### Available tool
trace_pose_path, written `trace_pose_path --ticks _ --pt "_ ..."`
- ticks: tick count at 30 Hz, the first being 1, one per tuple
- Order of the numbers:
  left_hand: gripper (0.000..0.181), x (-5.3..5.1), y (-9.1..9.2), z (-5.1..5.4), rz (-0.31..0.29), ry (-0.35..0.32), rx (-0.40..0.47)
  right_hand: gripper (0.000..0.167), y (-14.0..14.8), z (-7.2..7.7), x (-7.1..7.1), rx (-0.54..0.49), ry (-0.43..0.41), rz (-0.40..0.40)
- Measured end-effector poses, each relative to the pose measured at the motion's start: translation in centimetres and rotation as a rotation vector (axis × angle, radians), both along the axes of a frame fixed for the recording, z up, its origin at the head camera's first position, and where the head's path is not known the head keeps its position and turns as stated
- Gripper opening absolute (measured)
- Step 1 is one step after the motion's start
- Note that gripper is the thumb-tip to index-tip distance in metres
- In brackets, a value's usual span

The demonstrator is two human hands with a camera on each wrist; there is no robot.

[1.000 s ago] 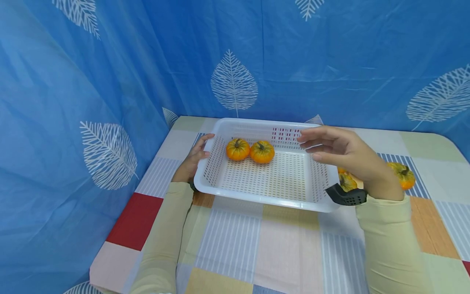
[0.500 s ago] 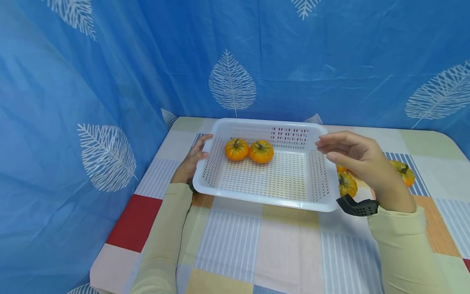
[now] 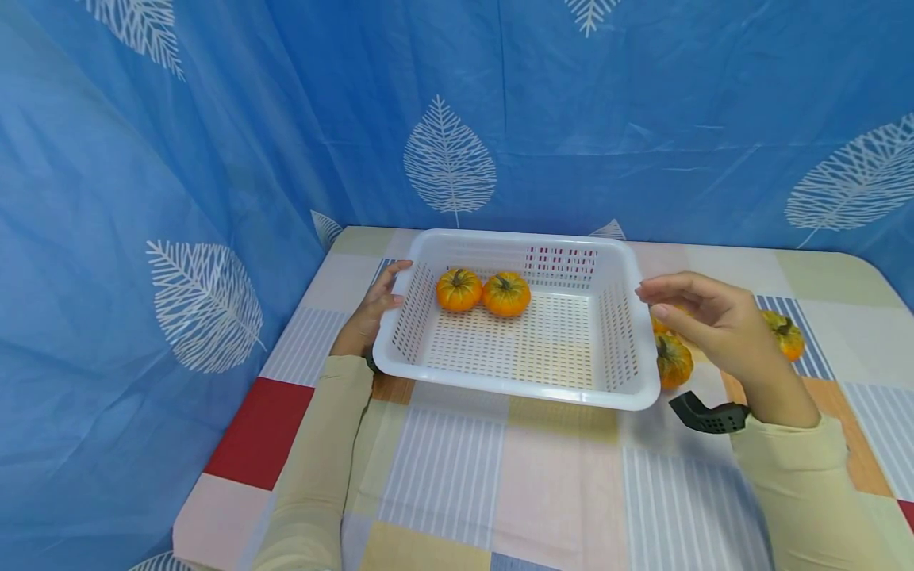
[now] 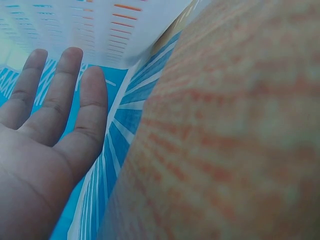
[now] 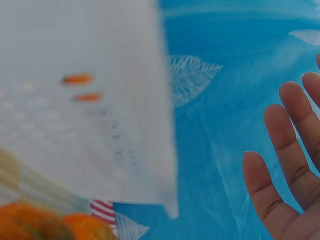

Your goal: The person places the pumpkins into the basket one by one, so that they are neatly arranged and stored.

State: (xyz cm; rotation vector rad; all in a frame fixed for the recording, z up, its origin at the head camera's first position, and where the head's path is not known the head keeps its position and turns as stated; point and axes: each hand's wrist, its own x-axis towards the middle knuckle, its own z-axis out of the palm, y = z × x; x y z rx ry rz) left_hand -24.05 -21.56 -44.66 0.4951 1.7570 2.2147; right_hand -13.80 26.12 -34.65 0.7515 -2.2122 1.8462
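Note:
A white plastic basket with slotted walls stands in the middle of the head view. Two small orange pumpkins, one at the left and one beside it, lie inside its left half. My left hand rests at the basket's left rim; the left wrist view shows its fingers straight and spread by the slotted wall. Just outside the right rim, my right hand hovers with relaxed fingers, holding nothing. In the right wrist view, a gap separates its fingers from the basket wall.
Beside the basket's right wall lies a pumpkin, with another partly hidden behind my right hand. One more pumpkin sits farther right. A checked cloth covers the table, and a blue leaf-patterned curtain hangs behind and at left.
My right hand has moved right, from over the basket's right end to outside its rim. The left hand, basket and pumpkins have stayed essentially in place.

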Motion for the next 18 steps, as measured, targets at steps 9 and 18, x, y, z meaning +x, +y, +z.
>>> trace_pose_path --ticks 9,18 --pt "0.057 0.1 0.0 0.1 0.007 0.004 -0.008 0.031 0.7 -1.2 -0.1 0.021 0.037 0.007" --pt "0.059 0.1 0.0 0.2 0.001 -0.003 -0.022 0.031 1.6 -2.0 -0.3 0.072 0.050 0.006"
